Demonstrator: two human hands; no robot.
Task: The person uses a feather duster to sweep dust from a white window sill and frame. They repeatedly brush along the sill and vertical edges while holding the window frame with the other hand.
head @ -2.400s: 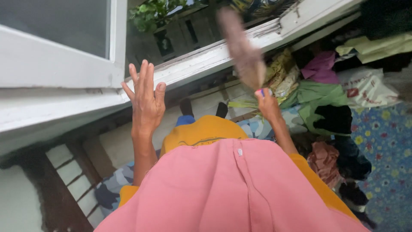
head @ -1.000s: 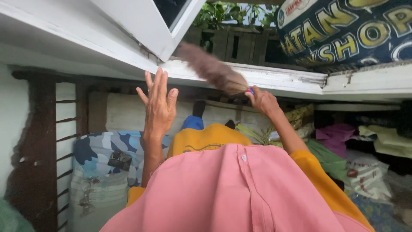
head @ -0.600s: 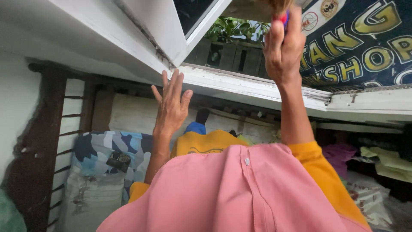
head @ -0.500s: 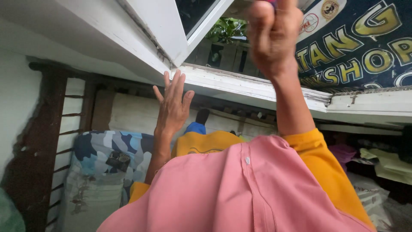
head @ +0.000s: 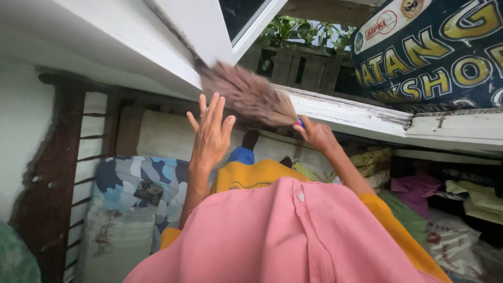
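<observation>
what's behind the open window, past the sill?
Beyond the white window sill: a slatted wooden crate, green leafy plants above it, and a dark blue banner. The brush head and window sash cover whatever lies further left.

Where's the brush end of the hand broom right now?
In the head view, the broom's brown bristles sit upper centre, against the white window frame at the open sash's lower corner. They lie just above the raised, open left hand; the right hand grips the handle.

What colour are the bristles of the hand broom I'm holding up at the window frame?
Greyish brown, seen in the head view: the hand broom in the right hand.
</observation>
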